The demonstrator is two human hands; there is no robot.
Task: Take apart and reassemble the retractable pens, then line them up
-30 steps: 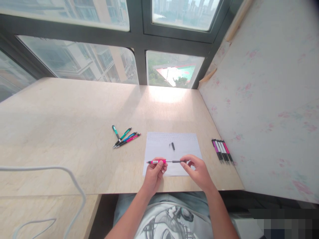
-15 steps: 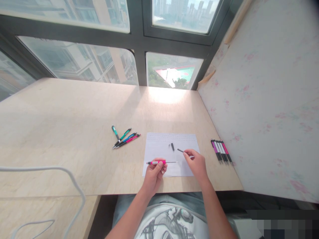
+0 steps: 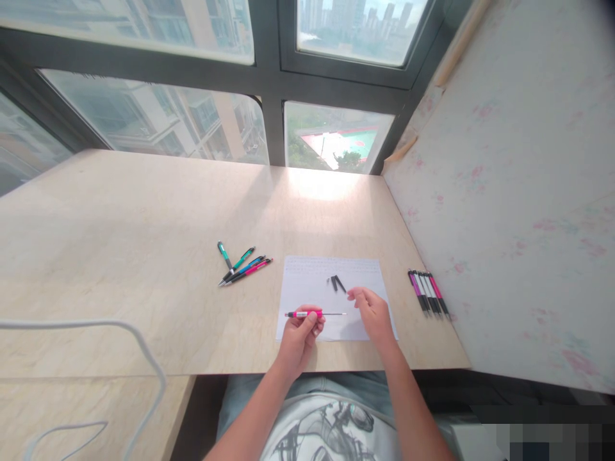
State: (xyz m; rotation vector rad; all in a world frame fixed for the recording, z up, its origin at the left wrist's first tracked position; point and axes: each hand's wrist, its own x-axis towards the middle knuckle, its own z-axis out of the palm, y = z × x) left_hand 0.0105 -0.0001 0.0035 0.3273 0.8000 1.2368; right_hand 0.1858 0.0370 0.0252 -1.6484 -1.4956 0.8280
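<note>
My left hand (image 3: 302, 333) is closed around the pink pen barrel (image 3: 307, 314), which lies level above the sheet of paper (image 3: 298, 282). A thin refill (image 3: 336, 314) sticks out of the barrel's right end. Across from it, my right hand (image 3: 372, 314) has its fingers slightly bent, with no object visible in them. Its fingertips are close to the lower end of a slim black piece (image 3: 340, 283) on the paper. Beside that piece lie a short black grip (image 3: 334, 283) and a tiny metal tip (image 3: 328, 280).
Several pens (image 3: 247, 266) in green, blue and pink lie loosely left of the paper. A row of several pens (image 3: 427, 293) sits by the wallpapered wall (image 3: 519, 243). A white cable (image 3: 139, 339) loops over the table's left front. Windows stand behind the table (image 3: 144, 224).
My right hand has set the slim black piece on the paper beside the short grip and let go of it. My left hand keeps the pink pen barrel nearly still.
</note>
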